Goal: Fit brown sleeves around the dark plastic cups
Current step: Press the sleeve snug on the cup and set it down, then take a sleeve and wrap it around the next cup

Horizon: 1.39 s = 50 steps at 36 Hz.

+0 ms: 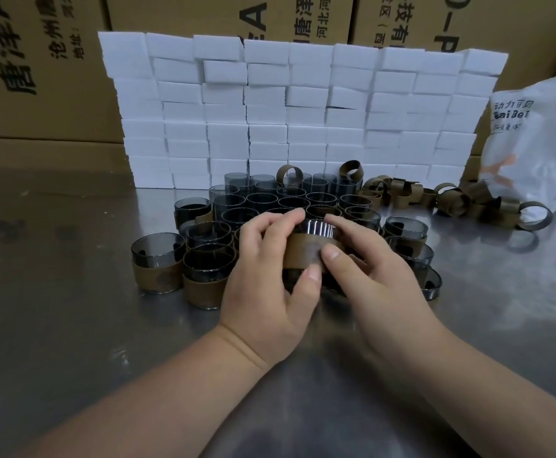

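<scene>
Both hands hold one dark plastic cup (318,227) above the metal table, with a brown sleeve (303,254) wrapped round its middle. My left hand (270,279) grips the cup from the left, thumb on the sleeve's lower edge. My right hand (372,276) grips it from the right, thumb pressed on the sleeve's face. Behind them stand several bare dark cups (263,200). Sleeved cups (157,266) sit at the left and at the right (408,246). Loose brown sleeves (451,200) lie in a heap at the back right.
A wall of stacked white boxes (296,110) stands behind the cups, with cardboard cartons (38,61) beyond. A white plastic bag (541,143) lies at the right. The steel table (71,325) extends to the front left.
</scene>
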Motion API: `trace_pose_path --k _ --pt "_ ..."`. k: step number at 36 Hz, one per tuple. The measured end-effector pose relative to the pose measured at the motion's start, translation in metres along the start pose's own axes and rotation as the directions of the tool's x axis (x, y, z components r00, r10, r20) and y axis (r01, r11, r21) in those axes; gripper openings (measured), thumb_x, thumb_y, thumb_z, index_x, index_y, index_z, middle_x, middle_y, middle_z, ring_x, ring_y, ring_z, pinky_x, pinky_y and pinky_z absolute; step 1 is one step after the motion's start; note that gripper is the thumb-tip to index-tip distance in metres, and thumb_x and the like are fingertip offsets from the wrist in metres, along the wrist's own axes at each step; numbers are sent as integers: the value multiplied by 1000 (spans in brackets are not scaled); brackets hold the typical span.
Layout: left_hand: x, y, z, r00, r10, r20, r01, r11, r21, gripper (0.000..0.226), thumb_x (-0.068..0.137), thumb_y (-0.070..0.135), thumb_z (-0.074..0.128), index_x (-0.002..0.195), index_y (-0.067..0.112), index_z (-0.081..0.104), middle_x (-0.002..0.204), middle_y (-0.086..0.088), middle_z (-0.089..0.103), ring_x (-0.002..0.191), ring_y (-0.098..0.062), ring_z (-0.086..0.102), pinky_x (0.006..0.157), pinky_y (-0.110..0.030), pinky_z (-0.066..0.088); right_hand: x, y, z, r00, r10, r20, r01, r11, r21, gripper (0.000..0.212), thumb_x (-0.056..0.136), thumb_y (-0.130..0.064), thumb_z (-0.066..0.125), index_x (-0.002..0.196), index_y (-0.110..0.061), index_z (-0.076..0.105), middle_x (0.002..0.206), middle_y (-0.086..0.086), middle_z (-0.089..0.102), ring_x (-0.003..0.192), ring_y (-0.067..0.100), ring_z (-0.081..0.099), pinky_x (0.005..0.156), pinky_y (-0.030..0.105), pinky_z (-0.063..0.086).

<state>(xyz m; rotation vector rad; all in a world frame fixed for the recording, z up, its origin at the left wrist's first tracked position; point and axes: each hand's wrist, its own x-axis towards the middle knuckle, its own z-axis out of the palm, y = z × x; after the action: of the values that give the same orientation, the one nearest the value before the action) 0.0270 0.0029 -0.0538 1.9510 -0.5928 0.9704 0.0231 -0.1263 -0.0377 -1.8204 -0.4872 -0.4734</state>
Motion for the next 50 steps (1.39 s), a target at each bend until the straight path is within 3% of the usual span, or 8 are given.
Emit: trace_pose_path --k 5,9,14,19,22,28,38,50 --pt "-1 -1 2 1000 -25 10 25 999 23 58 76 36 41 131 17 40 128 -7 32 118 -18 40 102 -22 31 -3 -3 -1 997 22 70 -23 1000 12 45 81 -33 57 114 -60 42 118 -14 57 96 -7 57 80 8 45" --pt "-1 -2 2 998 -8 55 8 1000 -3 54 77 36 40 130 30 29 133 -5 30 118 -3 34 105 -12 24 -2 0 -2 999 10 40 -13 998 65 34 84 -16 62 98 -45 55 114 -2 59 89 5 62 68 12 47" --pt "-1 -1 4 992 -109 60 102 989 103 68 76 43 39 140 31 19 143 -2 28 131 -15 28 111 -42 25 3 5 -3 995 -46 -85 46 999 -8 28 74 -14 73 77 -38 58 111 -12 54 92 0 61 78 19 54" --pt "1 -11 10 954 -240 179 129 869 477 70 86 44 42 147 32 10 153 4 10 137 -7 -1 111 -36 -14 22 -4 -21 947 -26 -320 16 999 -34 32 66 -22 78 70 -50 63 103 -1 62 80 4 66 75 22 54" --pt "0 -14 12 938 -259 229 102 840 532 66 87 45 37 146 35 10 154 6 7 138 -8 -10 106 -35 -22 44 -10 -41 924 -46 -379 -18 986 -164 15 63 -34 78 66 -31 63 93 1 66 75 4 65 71 25 51" --pt "-1 -19 16 903 -272 334 72 859 506 61 89 43 38 145 34 17 154 7 6 140 -8 -11 106 -31 -20 114 7 -87 944 41 -328 -189 881 -433 20 76 -35 74 72 -20 62 83 8 66 70 20 61 64 30 49" --pt "-2 -23 18 878 -301 373 129 898 421 62 91 40 40 146 36 12 154 15 -2 136 0 -16 111 -27 -10 166 76 -118 928 281 -245 -342 383 -858 31 84 -28 61 76 1 70 61 11 54 60 24 50 45 24 32" --pt "-1 -22 17 878 -314 361 164 907 389 56 91 37 41 144 36 21 154 14 4 136 2 -13 111 -25 -3 172 98 -103 899 411 -151 -305 338 -890 27 85 -34 63 79 -7 67 72 8 61 67 20 55 52 26 40"
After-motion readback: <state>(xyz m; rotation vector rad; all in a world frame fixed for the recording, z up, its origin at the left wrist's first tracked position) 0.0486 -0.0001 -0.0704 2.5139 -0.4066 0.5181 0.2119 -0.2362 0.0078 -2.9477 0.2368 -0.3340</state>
